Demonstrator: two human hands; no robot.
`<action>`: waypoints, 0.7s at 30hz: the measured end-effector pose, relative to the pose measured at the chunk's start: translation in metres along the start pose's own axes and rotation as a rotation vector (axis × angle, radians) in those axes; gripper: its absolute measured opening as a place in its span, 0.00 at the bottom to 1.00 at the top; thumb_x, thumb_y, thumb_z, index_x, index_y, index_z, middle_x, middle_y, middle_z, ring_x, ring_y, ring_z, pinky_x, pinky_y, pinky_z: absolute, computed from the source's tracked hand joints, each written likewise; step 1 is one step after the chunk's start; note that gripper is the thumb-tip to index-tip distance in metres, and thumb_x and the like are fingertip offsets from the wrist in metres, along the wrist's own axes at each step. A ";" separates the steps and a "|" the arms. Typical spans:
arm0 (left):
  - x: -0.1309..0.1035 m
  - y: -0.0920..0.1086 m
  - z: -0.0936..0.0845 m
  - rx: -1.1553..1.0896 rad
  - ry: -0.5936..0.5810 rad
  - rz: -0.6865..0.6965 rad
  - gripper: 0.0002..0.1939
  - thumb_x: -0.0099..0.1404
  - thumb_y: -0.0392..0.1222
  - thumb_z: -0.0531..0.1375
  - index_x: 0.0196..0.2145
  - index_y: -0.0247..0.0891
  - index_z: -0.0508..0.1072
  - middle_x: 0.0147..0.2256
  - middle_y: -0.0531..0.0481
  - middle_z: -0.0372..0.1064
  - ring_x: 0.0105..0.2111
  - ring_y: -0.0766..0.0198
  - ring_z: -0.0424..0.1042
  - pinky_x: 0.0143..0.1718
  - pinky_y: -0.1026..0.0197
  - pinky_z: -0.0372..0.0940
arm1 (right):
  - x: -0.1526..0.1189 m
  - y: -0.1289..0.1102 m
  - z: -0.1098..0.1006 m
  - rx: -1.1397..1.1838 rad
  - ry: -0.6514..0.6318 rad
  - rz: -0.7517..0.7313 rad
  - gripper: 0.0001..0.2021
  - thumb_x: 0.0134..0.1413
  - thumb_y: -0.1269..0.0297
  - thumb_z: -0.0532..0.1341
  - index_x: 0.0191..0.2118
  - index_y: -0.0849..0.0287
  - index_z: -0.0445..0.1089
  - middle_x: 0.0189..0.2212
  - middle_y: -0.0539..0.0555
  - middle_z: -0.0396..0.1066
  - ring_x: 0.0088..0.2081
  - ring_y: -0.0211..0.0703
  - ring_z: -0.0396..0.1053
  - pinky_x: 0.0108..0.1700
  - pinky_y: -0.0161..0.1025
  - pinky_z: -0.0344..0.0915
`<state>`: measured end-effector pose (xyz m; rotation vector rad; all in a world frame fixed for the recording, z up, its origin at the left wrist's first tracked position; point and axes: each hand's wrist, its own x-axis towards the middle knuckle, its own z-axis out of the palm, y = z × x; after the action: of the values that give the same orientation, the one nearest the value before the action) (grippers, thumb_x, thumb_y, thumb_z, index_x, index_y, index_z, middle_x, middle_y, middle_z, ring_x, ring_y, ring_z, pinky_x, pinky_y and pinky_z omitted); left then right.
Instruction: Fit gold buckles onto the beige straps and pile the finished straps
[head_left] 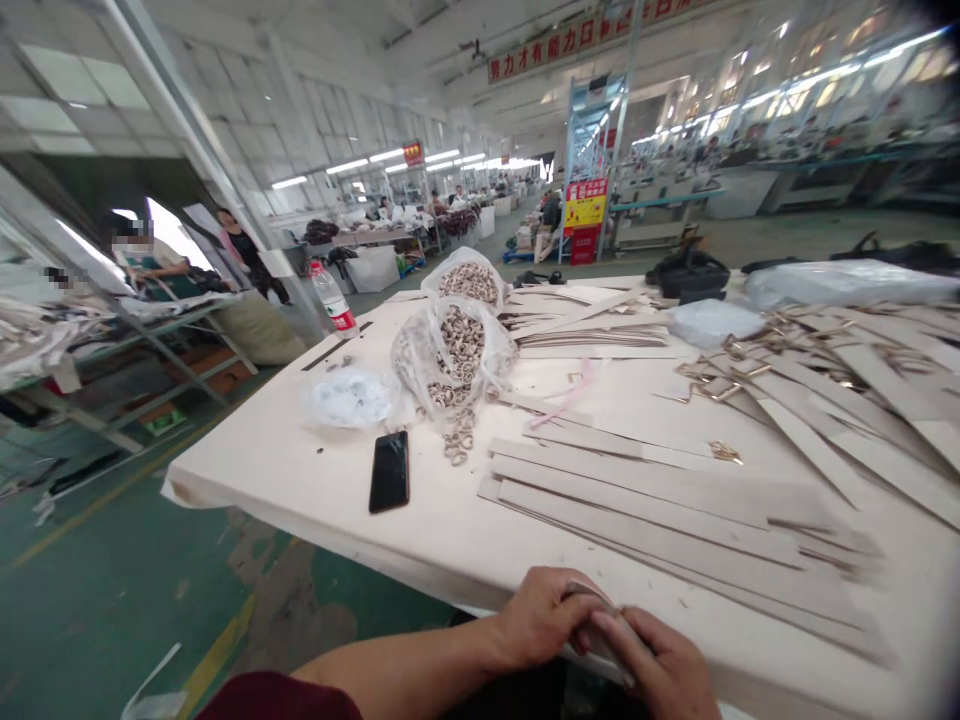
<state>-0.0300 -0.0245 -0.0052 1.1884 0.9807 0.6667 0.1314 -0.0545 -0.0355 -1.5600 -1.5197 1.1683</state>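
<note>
At the table's front edge, my left hand (541,618) and my right hand (660,660) are close together, both closed on a narrow grey-beige strip (592,592). The strip looks bent between my fingers, and most of it is hidden by them. Just beyond my hands lie several long flat strips (645,500) of the same colour, spread side by side. A clear plastic bag (409,350) full of small metal rings (459,345) leans open farther back, with loose rings spilled in front of it.
A black phone (389,472) lies left of the rings, near a crumpled plastic bag (349,397) and a water bottle (334,302). Strips with metal buckles (739,375) are heaped at right. A second bag of rings (469,280) stands behind. Two people are at the far left.
</note>
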 end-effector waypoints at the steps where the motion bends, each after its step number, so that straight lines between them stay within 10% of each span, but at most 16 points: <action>1: -0.001 0.004 -0.002 0.001 -0.018 0.014 0.16 0.59 0.48 0.57 0.35 0.33 0.76 0.22 0.52 0.64 0.20 0.70 0.62 0.23 0.68 0.59 | 0.001 -0.002 0.000 0.023 0.028 0.011 0.24 0.45 0.41 0.57 0.17 0.58 0.66 0.16 0.49 0.62 0.22 0.40 0.61 0.23 0.32 0.59; 5: -0.001 0.015 -0.019 -0.246 -0.245 -0.107 0.26 0.59 0.58 0.55 0.41 0.32 0.74 0.30 0.44 0.69 0.27 0.64 0.68 0.24 0.67 0.61 | 0.002 -0.003 -0.002 0.115 0.076 0.023 0.24 0.45 0.42 0.58 0.16 0.59 0.62 0.15 0.47 0.57 0.20 0.37 0.57 0.21 0.32 0.57; 14: -0.009 0.007 -0.010 -0.437 -0.273 -0.220 0.27 0.50 0.49 0.67 0.46 0.34 0.71 0.36 0.47 0.68 0.32 0.66 0.67 0.29 0.66 0.63 | -0.007 -0.011 -0.004 0.155 -0.117 0.024 0.23 0.47 0.43 0.58 0.20 0.60 0.67 0.17 0.49 0.61 0.20 0.37 0.59 0.20 0.31 0.58; 21: -0.009 0.003 -0.003 -0.286 -0.004 -0.079 0.18 0.53 0.51 0.63 0.28 0.35 0.62 0.24 0.52 0.65 0.21 0.70 0.62 0.21 0.67 0.57 | -0.012 -0.023 -0.004 0.259 -0.312 0.121 0.25 0.50 0.41 0.54 0.30 0.62 0.72 0.18 0.49 0.62 0.20 0.37 0.59 0.22 0.32 0.58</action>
<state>-0.0368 -0.0304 0.0001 0.8952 0.8913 0.7148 0.1266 -0.0631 -0.0112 -1.3570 -1.4083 1.6701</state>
